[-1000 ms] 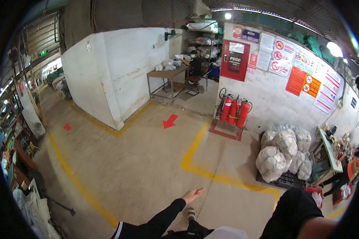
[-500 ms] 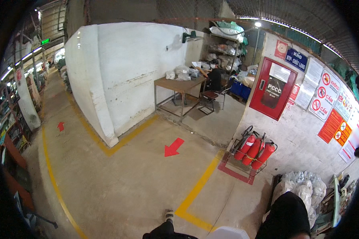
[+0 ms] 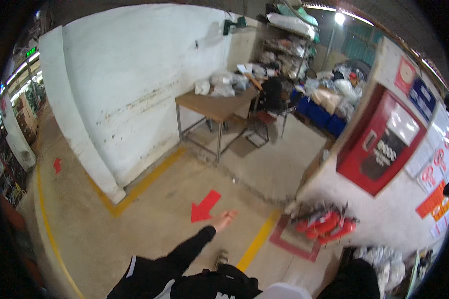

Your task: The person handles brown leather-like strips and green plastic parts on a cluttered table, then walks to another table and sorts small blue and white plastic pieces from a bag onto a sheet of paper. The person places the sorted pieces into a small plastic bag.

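Observation:
My left hand [image 3: 224, 220] reaches out at the end of a black sleeve [image 3: 187, 249], over the concrete floor. Slightly blurred, its fingers look loosely extended, and I see nothing in them. A red floor arrow [image 3: 206, 206] lies just beyond it in the picture, apart from the hand. Below the hand a shoe [image 3: 222, 257] shows beside a yellow floor line [image 3: 259, 239]. My right hand is out of view; a dark, cloth-like shape [image 3: 354, 279] fills part of the lower right.
Ahead, a person in black [image 3: 272, 91] sits at a brown table [image 3: 214, 106] with plastic bags [image 3: 222, 79]. A white wall [image 3: 134, 74] stands left. At right are red fire extinguishers [image 3: 329, 225], a red wall cabinet [image 3: 379, 144] and bagged goods [image 3: 384, 266].
My left arm and hand have come into view from the lower edge. The view has shifted, bringing the table and the doorway closer.

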The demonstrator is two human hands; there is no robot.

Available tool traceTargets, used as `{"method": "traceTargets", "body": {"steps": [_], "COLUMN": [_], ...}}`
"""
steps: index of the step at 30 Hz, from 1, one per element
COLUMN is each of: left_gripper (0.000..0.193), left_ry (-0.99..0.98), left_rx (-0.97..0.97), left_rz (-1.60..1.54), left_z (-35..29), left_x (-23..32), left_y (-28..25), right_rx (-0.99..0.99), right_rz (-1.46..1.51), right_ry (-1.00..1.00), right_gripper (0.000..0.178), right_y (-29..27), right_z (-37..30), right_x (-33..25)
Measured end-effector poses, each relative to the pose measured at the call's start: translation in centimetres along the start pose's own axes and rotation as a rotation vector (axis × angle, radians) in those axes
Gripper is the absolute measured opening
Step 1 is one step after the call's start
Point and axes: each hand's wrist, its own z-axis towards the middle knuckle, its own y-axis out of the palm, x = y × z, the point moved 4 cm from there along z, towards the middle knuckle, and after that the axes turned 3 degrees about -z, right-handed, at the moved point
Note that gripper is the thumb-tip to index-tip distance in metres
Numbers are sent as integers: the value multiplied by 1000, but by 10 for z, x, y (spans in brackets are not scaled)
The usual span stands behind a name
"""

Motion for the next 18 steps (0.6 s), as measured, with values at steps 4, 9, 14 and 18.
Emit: {"method": "traceTargets", "body": {"steps": [4,9,14,18], "left_gripper": [17,16,27,33], "left_ry": [302,-270,-423,-297], "left_rx": [-8,529,789,554], "left_rz": [398,-135,-111,-182], "left_z": [84,117,210,386], "left_x": [28,21,48,43], "left_y": [-4,-155,-280,-359], "right_rx": [-28,-677,-2020,-2162], "right_rz": [-451,-514,-232,-218], "right_ry": [422,1321,2011,2386], "right_gripper": [23,20,21,21], "right_y": [-27,5,-150,-218], "right_z": [-191,-589,-958,-988], "right_x": [132,298,203,162]}}
